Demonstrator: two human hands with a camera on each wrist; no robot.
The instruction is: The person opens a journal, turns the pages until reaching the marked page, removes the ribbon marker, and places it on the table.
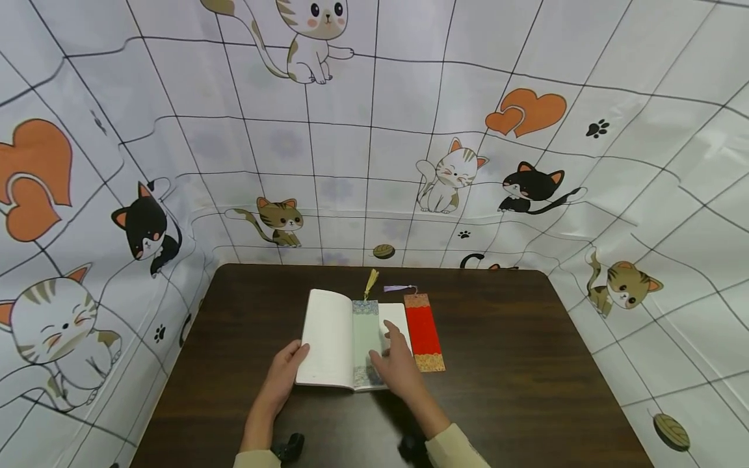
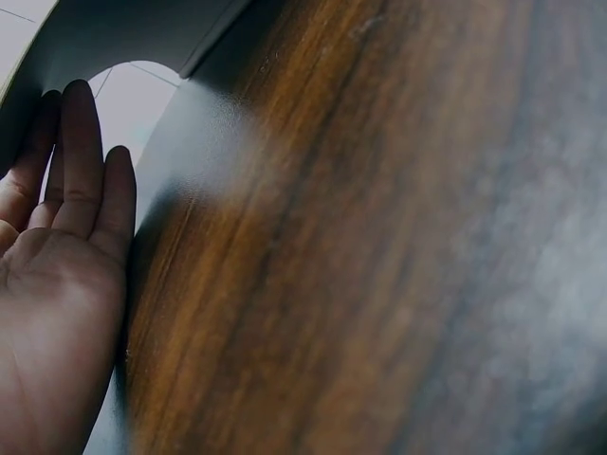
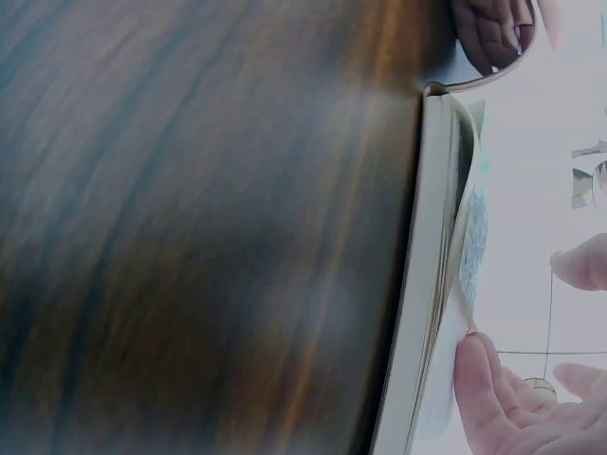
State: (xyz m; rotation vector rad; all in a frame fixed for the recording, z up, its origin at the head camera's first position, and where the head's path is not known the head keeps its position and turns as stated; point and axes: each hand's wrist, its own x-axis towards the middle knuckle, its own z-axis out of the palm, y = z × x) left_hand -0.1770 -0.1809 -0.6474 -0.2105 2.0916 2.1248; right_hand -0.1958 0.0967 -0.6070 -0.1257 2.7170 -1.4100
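An open notebook (image 1: 328,338) with blank white pages lies on the table. A pale green bookmark (image 1: 366,338) with a yellow tassel rests along its inner fold, on the right page. My left hand (image 1: 279,374) holds the left edge, thumb on the page; in the left wrist view its fingers lie along the dark cover (image 2: 142,38). My right hand (image 1: 400,369) is over the right page with thumb and fingers spread. In the right wrist view, its lower fingers (image 3: 477,384) touch the page edge. A red bookmark (image 1: 422,328) with gold ends lies right of the notebook.
The dark brown wooden table (image 1: 515,364) extends on both sides of the notebook. A lilac tassel (image 1: 399,287) lies above the red bookmark. A white cat-print curtain (image 1: 339,149) hangs around the back and sides.
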